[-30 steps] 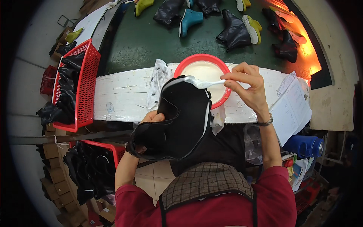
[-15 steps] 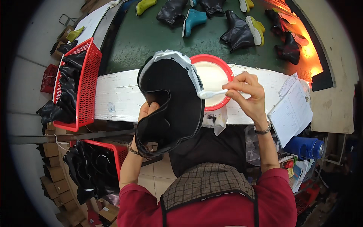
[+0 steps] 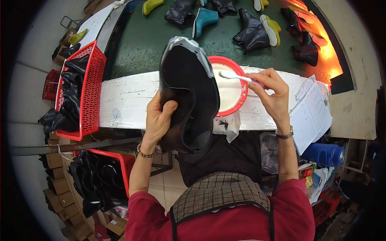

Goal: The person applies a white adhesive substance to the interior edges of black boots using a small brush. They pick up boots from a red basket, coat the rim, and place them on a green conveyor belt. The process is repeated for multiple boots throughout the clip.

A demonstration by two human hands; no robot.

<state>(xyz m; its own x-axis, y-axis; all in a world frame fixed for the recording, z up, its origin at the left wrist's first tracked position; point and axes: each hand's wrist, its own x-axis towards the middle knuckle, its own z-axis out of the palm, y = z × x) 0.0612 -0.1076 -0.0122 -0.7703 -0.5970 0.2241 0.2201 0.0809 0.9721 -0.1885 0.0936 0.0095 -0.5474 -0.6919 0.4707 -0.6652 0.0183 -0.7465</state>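
Note:
My left hand [image 3: 160, 116] grips a black boot upper [image 3: 189, 96] by its side, thumb on the near face and the other fingers hidden behind it. White paste coats the upper's far rim. Between the thumb and fingers of my right hand [image 3: 273, 90] is a toothbrush [image 3: 237, 76], white with some purple on the handle. Its white-smeared head hangs over a red tub [image 3: 242, 96] of creamy white liquid, apart from the upper. The tub stands on the white bench top [image 3: 130, 96], partly hidden by the upper.
A green conveyor belt [image 3: 136, 52] beyond the bench carries black uppers and yellow and blue boot forms, with an orange-glowing heater [image 3: 327, 60] at right. Red baskets [image 3: 93, 88] of black uppers stand at left. An open notebook [image 3: 311, 116] and blue flask [image 3: 323, 155] lie right.
The toothbrush has left the upper's coated rim and moved over the tub. My left hand has turned and tilted the upper, shifting it slightly right. Boots on the belt have shifted slightly.

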